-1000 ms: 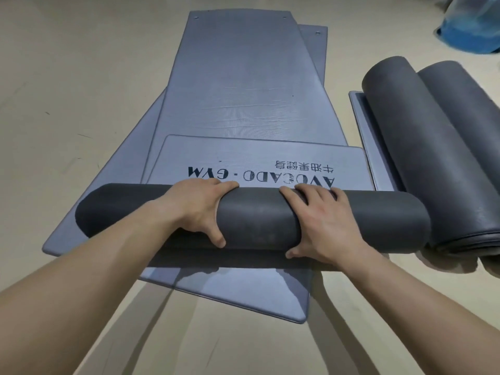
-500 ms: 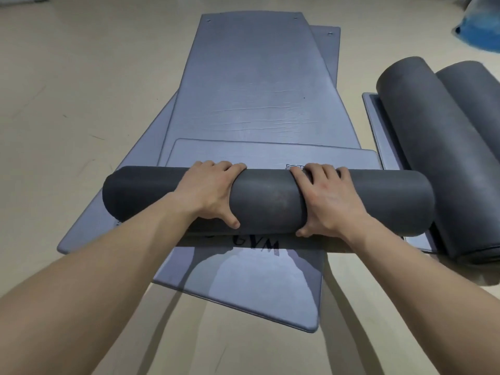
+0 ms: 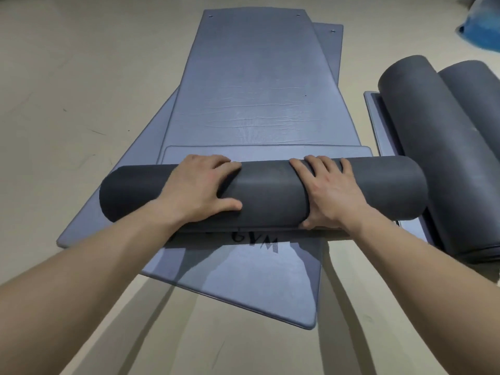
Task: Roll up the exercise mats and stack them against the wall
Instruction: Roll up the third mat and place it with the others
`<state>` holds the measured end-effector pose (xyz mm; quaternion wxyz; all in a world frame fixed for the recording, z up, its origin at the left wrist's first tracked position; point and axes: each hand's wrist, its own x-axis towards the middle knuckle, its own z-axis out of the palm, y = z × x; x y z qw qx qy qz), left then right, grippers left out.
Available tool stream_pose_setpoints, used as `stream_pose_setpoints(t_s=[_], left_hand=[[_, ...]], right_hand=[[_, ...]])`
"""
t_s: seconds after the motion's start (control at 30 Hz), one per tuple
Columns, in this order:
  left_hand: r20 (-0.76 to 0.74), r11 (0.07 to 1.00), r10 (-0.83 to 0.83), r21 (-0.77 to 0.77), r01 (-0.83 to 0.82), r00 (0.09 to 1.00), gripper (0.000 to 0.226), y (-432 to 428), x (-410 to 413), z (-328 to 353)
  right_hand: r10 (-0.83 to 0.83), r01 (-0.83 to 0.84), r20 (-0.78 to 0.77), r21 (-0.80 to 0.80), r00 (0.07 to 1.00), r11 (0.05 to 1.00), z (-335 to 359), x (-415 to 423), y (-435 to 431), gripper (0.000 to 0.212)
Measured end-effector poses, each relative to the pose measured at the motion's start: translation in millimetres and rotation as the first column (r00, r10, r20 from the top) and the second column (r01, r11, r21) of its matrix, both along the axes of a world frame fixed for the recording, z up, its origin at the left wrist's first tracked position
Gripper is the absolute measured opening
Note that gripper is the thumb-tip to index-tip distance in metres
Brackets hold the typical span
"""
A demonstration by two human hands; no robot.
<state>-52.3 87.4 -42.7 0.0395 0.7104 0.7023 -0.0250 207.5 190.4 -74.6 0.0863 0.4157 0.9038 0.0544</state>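
A dark grey rolled mat (image 3: pixel 267 196) lies crosswise over flat blue-grey mats. My left hand (image 3: pixel 200 190) grips its left half, fingers over the top and thumb on the near side. On its right half, my right hand (image 3: pixel 330 193) holds it the same way. A short flat strip of mat (image 3: pixel 270 154) still shows just beyond the roll. A long flat mat (image 3: pixel 254 90) stretches away from me. Another flat mat (image 3: pixel 243 282) lies askew beneath, with "GYM" letters showing at the roll's near edge.
Two rolled dark mats (image 3: pixel 433 147) (image 3: pixel 476 85) lie side by side at the right on a flat mat (image 3: pixel 378 123), the nearer one touching my roll's right end. A blue object (image 3: pixel 481 33) sits at the far right. Beige floor (image 3: pixel 81 90) surrounds everything.
The roll has moved away from me over the printed logo, leaving only a narrow flat strip ahead. Both hands went with it, keeping their hold. "GYM" letters now show at the roll's near edge.
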Motion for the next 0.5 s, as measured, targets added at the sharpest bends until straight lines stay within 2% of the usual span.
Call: stream_pose_setpoints(t_s=[0.07, 0.13, 0.27, 0.37, 0.43, 0.5], left_hand=[[-0.207, 0.997, -0.047, -0.068, 0.034, 0.977, 0.148, -10, 8, -18], [-0.277, 0.996, -0.019, -0.086, -0.005, 0.961, 0.154, 0, 9, -24], [-0.252, 0.994, -0.082, -0.097, 0.059, 0.964, 0.128, 13, 7, -8], [-0.199, 0.973, -0.156, -0.202, 0.115, 0.967, 0.124, -3, 4, -4], [-0.162, 0.956, -0.167, -0.268, 0.12, 0.973, 0.129, -3, 1, -2], [-0.048, 0.934, -0.104, -0.349, 0.081, 0.993, 0.137, 14, -8, 4]], right_hand=[[0.025, -0.024, 0.013, -0.051, 1.0, 0.998, 10, -6, 14, 0.139], [0.025, -0.022, 0.031, -0.093, 0.999, 0.995, 20, -14, 23, 0.134], [0.005, 0.009, 0.057, -0.24, 0.998, 0.971, 32, -20, 24, 0.132], [0.033, -0.011, 0.059, -0.336, 0.998, 0.942, 36, -6, 4, 0.134], [0.013, -0.006, 0.028, -0.241, 1.0, 0.971, 24, 7, -23, 0.14], [-0.02, 0.021, 0.019, -0.097, 1.0, 0.995, 9, 12, -45, 0.148]])
